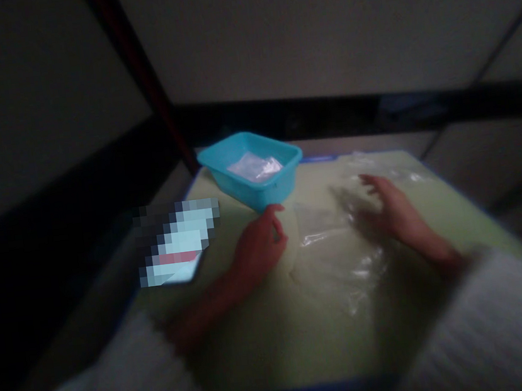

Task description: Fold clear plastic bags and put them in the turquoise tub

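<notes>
A clear plastic bag lies crinkled on the pale yellow-green table, between my two hands. My left hand is just left of the bag, its index finger stretched out and the thumb apart from it, with nothing visible in its grasp. On the other side, my right hand hovers over the bag's right part with spread fingers and holds nothing. Beyond my left hand stands a turquoise plastic basket, with a shiny clear plastic packet inside.
More clear plastic lies at the table's far right. A lit phone-like screen, partly pixelated, is at the left edge. Walls rise behind and to the left, with a dark red post at the back left. The scene is dim.
</notes>
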`<state>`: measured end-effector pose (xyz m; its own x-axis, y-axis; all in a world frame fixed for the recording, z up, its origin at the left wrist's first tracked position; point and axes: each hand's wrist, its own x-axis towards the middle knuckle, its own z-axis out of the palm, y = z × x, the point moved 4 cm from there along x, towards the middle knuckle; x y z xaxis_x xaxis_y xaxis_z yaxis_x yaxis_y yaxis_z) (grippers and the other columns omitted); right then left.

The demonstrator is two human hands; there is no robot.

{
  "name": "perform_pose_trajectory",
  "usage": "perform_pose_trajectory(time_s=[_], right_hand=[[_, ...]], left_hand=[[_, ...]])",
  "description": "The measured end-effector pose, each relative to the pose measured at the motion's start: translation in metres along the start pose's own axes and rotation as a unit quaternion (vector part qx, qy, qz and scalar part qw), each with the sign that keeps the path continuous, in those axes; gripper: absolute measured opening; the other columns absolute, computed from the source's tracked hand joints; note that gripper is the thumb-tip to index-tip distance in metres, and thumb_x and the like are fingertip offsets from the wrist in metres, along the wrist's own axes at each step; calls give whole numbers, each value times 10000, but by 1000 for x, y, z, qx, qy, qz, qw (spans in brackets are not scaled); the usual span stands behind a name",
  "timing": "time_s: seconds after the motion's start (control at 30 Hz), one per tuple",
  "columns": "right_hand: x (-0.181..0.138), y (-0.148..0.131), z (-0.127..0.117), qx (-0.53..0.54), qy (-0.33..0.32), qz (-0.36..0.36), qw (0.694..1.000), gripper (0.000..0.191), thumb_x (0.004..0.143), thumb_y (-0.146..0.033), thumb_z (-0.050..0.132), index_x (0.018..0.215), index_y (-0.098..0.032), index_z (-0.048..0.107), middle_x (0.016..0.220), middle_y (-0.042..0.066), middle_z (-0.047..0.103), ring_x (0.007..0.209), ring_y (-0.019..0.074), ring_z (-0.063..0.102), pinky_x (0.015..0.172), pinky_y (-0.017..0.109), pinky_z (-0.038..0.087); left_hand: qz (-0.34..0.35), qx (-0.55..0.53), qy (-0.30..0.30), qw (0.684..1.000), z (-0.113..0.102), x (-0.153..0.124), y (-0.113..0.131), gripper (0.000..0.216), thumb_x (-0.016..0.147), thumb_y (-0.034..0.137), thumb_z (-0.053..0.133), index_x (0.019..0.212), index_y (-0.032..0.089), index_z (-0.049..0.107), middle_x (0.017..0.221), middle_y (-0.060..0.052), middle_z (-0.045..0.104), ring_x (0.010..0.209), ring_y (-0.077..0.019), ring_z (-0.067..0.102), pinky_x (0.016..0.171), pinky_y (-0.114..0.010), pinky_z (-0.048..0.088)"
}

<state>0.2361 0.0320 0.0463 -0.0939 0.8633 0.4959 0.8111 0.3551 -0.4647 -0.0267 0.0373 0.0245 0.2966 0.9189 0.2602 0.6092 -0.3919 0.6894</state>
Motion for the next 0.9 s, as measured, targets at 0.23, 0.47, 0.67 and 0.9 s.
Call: perform_pose_trajectory(time_s=[0.23, 0.47, 0.67, 0.9], right_hand=[[-12, -60, 19, 60, -196, -240, 949, 267, 890, -185, 441, 1051, -217, 652, 950, 83, 665, 858, 211, 633, 734, 356, 528], [-16, -45, 53, 37, -253, -220, 941, 322, 919, -273, 456, 1192, -189, 606, 1201, 131, 611, 1142, 262, 534, 976, 474, 420], [-7, -10, 55, -83, -220, -111, 966, 480, 911, -434, 453, 1313, -176, 505, 1392, 163, 468, 1252, 338, 421, 975, 581, 368], [-7, -17, 41, -140, -198, -116, 963, 434, 890, -399, 497, 1234, -143, 565, 1393, 198, 446, 1268, 367, 397, 945, 579, 403]], left_hand=[[292, 31, -163, 942, 18, -31, 44, 102, 849, 149, 501, 889, 156, 594, 942, -64, 611, 893, -162, 564, 798, -255, 431], [288, 57, -303, 907, 29, -38, 45, 75, 814, 140, 547, 769, 160, 603, 774, -11, 606, 691, -115, 535, 630, -209, 365], [223, 32, -348, 910, 27, -35, 42, 27, 749, 144, 613, 742, 168, 622, 620, 37, 580, 572, -93, 500, 567, -204, 328], [161, -46, -390, 906, 17, -32, 37, 117, 749, 162, 625, 634, 159, 601, 553, 49, 572, 508, -71, 493, 524, -181, 330]])
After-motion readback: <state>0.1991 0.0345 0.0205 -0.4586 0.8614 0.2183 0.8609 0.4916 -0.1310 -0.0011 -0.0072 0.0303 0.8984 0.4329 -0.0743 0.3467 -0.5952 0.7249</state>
